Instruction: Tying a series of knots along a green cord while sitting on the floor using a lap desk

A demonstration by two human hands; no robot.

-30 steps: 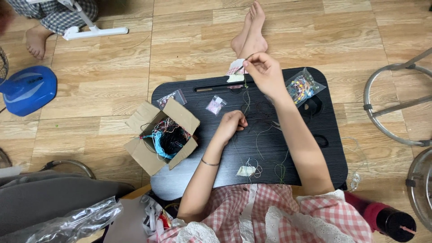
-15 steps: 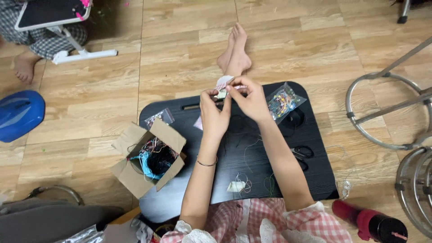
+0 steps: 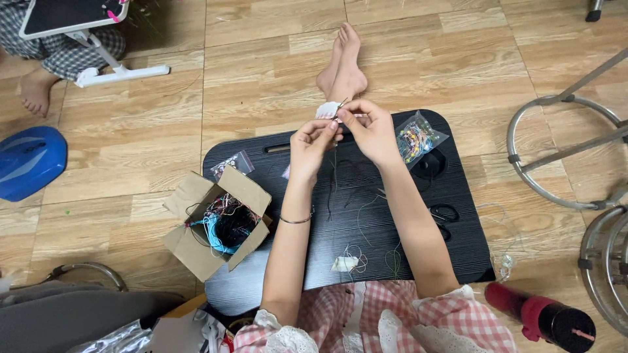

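Both my hands are raised together over the far edge of a black lap table [image 3: 458,252]. My right hand [image 3: 368,128] pinches a small white piece of cloth [image 3: 326,110]. Right against it, the fingertips of my left hand [image 3: 313,142] are closed on a thin dark thread [image 3: 331,180] that hangs down to the table. Loose threads [image 3: 366,196] and a small white scrap [image 3: 344,263] lie on the table near my body. My bare feet [image 3: 343,65] stretch out beyond the table.
An open cardboard box [image 3: 219,222] of tangled coloured threads sits at the table's left. Small clear bags [image 3: 416,137] [image 3: 232,164] and black scissors [image 3: 445,217] lie on the table. A red bottle [image 3: 543,317], metal frames [image 3: 575,163], a blue object [image 3: 29,160] and another person's foot [image 3: 33,88] surround it.
My left hand rose from the table to meet my right hand at the white cloth and took the thread. The view shifted slightly.
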